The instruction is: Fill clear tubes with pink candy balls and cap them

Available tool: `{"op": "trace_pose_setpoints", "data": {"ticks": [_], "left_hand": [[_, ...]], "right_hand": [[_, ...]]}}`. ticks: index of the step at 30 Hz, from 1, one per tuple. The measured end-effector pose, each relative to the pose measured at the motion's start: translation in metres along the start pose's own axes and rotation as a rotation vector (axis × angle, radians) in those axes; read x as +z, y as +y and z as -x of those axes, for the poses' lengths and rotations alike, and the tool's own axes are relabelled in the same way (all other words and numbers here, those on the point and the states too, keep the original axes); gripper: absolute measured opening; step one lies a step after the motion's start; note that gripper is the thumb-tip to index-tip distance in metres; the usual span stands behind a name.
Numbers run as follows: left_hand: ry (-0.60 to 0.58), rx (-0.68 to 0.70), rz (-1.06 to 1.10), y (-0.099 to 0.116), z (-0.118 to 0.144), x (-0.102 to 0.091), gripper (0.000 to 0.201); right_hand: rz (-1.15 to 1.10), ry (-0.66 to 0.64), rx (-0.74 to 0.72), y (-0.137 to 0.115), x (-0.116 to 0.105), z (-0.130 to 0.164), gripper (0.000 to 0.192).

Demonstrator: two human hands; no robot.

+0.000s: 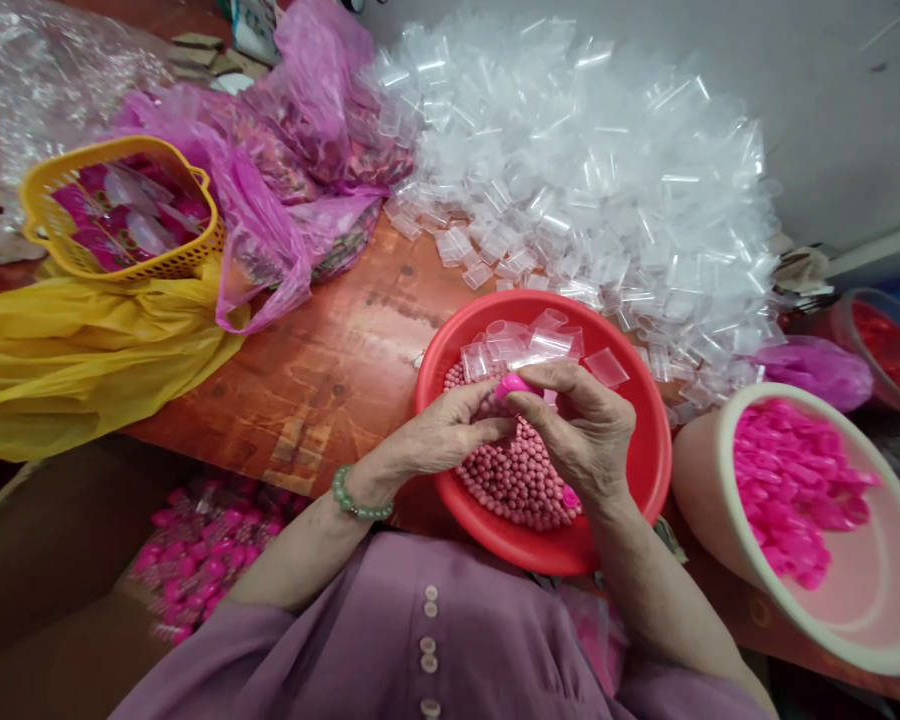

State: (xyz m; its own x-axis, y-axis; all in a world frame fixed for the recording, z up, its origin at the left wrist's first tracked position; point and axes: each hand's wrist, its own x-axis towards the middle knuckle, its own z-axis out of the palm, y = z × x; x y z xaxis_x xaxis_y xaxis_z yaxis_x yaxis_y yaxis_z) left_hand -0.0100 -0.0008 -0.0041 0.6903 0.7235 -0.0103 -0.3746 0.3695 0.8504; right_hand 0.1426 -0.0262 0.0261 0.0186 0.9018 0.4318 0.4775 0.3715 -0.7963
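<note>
Above a red basin (652,470), both of my hands meet around a small bright pink cap (511,385). My left hand (439,430) pinches what looks like a clear tube at the cap's left side; the fingers hide most of it. With thumb and fingertips, my right hand (589,425) grips the pink cap. Beneath them, pink round beads (521,485) fill the basin's bottom. Clear plastic tubes (532,345) lie on the beads at the far side. Another pink piece (570,497) rests among the beads, under my right hand.
A heap of clear tubes (585,170) covers the back. On the right stands a pale bucket (709,480) with pink caps (795,490). At left are a yellow basket (214,235), purple bags (270,240) and a yellow bag (97,350). Below the table, pink-capped pieces (202,560) fill a box (52,640).
</note>
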Motion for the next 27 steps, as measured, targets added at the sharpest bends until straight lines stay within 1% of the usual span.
{"op": "trace_pose_setpoints", "data": {"ticks": [3, 8, 11, 14, 15, 16, 17, 19, 20, 21, 23, 27], "left_hand": [[-0.02, 0.001, -0.021, -0.002, -0.001, 0.0, 0.019], [0.017, -0.019, -0.015, -0.003, 0.0, 0.0, 0.011], [0.011, -0.021, -0.01, -0.002, -0.001, -0.001, 0.012], [-0.003, -0.035, -0.03, -0.001, -0.002, -0.004, 0.016], [-0.01, -0.046, -0.042, -0.001, -0.002, -0.005, 0.018], [-0.02, -0.062, -0.051, -0.001, -0.002, -0.007, 0.021], [-0.032, -0.086, -0.055, -0.002, -0.002, -0.008, 0.025], [-0.046, -0.135, -0.038, -0.003, -0.002, -0.01, 0.032], [-0.042, -0.148, -0.018, -0.003, -0.003, -0.011, 0.034], [-0.037, -0.155, 0.008, -0.004, -0.004, -0.011, 0.036], [-0.024, -0.15, 0.077, -0.005, -0.006, -0.01, 0.039], [-0.023, -0.156, 0.193, -0.004, -0.009, -0.006, 0.04]], "right_hand": [[-0.046, 0.014, 0.036, 0.001, 0.002, 0.0, 0.01], [-0.018, -0.035, 0.061, 0.0, 0.004, -0.002, 0.005], [0.054, -0.055, 0.015, -0.001, 0.002, -0.004, 0.004], [0.202, -0.121, -0.097, 0.001, -0.004, -0.005, 0.003], [0.256, -0.167, -0.148, 0.002, -0.006, -0.004, 0.006], [0.31, -0.214, -0.205, 0.004, -0.008, -0.004, 0.013], [0.359, -0.256, -0.259, 0.005, -0.009, -0.003, 0.025], [0.441, -0.311, -0.352, 0.008, -0.01, -0.002, 0.053], [0.481, -0.318, -0.394, 0.009, -0.009, -0.001, 0.066], [0.523, -0.318, -0.431, 0.01, -0.009, -0.001, 0.075], [0.602, -0.326, -0.48, 0.012, -0.006, -0.001, 0.078], [0.692, -0.328, -0.513, 0.017, -0.001, -0.002, 0.074]]}}
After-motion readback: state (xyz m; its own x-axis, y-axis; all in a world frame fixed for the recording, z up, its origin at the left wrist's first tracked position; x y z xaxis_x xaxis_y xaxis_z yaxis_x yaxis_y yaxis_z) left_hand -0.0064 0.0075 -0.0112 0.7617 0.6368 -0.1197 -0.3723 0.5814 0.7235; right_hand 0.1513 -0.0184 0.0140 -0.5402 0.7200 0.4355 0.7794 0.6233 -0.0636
